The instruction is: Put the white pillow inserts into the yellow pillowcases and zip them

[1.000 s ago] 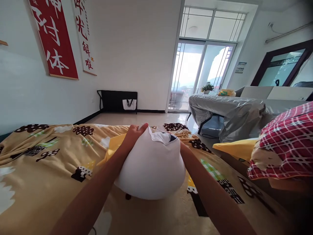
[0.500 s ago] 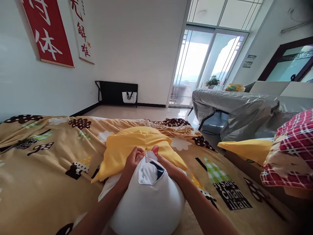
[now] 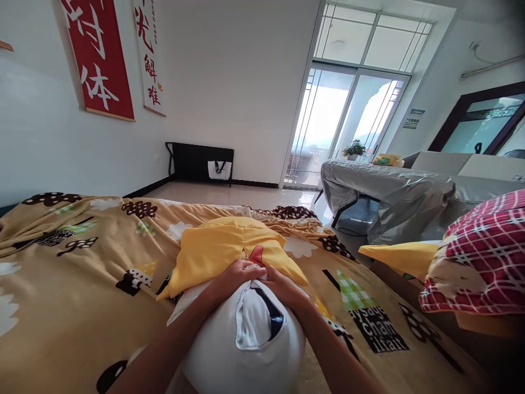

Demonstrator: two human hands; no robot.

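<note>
A plump white cushion (image 3: 217,350) lies right in front of me, with a slit on its upper side. Inside the slit show white fabric (image 3: 252,317) and a dark blue patch (image 3: 276,322). My left hand (image 3: 240,275) is closed on the white cloth at the far end of the slit. Beside it, my right hand (image 3: 283,285) grips the same edge, its fingertips partly hidden. Just beyond both hands spreads a yellow cloth piece (image 3: 211,249), apparently joined to the cushion. A small red piece (image 3: 256,254) sticks up between the hands and the yellow cloth.
A tan patterned blanket (image 3: 82,306) covers the surface beneath. To the right are a red plaid cushion (image 3: 488,246) and another yellow piece (image 3: 397,254). Farther back stand a plastic-covered table (image 3: 381,191) with a potted plant (image 3: 353,149), and a white bag (image 3: 219,169) by the wall.
My hands have drawn together and slightly nearer at the slit's far end. The slit has shifted toward me and looks longer. The camera view has tilted slightly up and left.
</note>
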